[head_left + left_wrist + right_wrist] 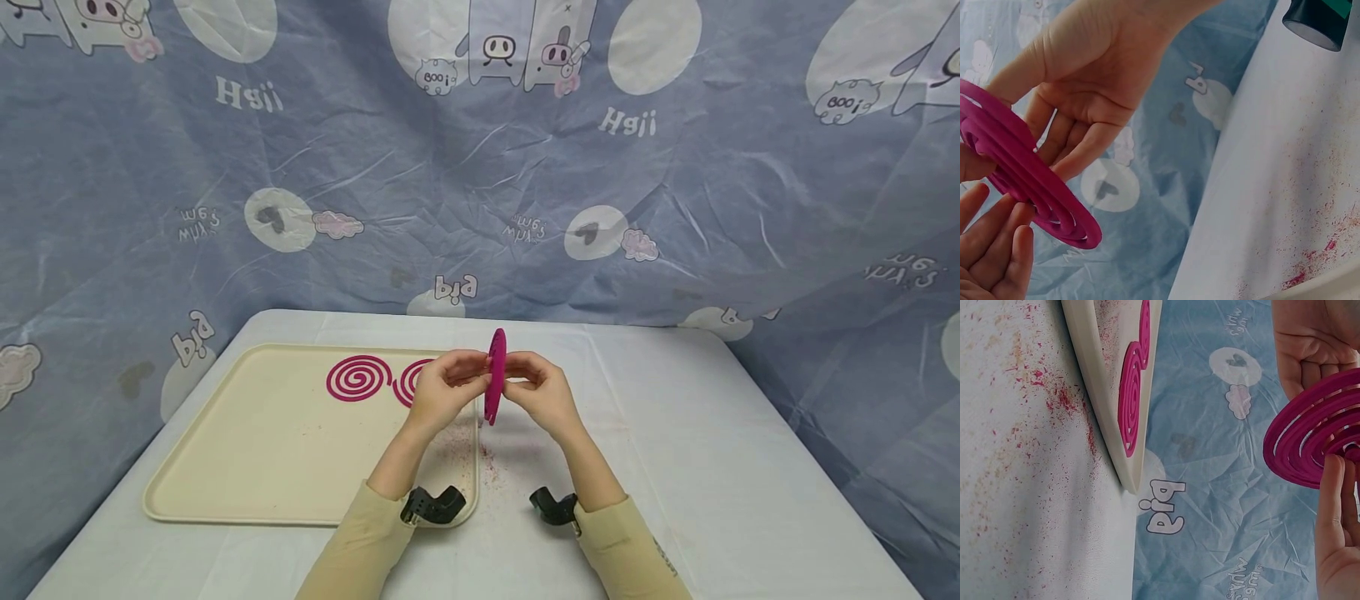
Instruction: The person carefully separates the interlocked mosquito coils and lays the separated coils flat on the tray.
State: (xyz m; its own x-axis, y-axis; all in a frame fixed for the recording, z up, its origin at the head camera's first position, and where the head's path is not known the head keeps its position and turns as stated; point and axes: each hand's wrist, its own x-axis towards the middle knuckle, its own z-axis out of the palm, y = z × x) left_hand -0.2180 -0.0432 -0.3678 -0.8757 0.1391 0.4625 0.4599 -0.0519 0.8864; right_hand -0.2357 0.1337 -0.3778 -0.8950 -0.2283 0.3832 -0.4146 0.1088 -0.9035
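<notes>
hands (448, 387) (543, 393) hold coil (497, 375) upright, facing sideways

- The left hand (448, 385) hides part of the second coil (409, 384) on the tray (262, 450) from me in the head view.
- There I see the held coil (496, 375) only edge-on.
- Both wrist views cut it off at the picture's edge.
- I can't read the print (664, 557) on the right sleeve (628, 546).
- The crumbs (488, 463) are too small to identify.
</notes>
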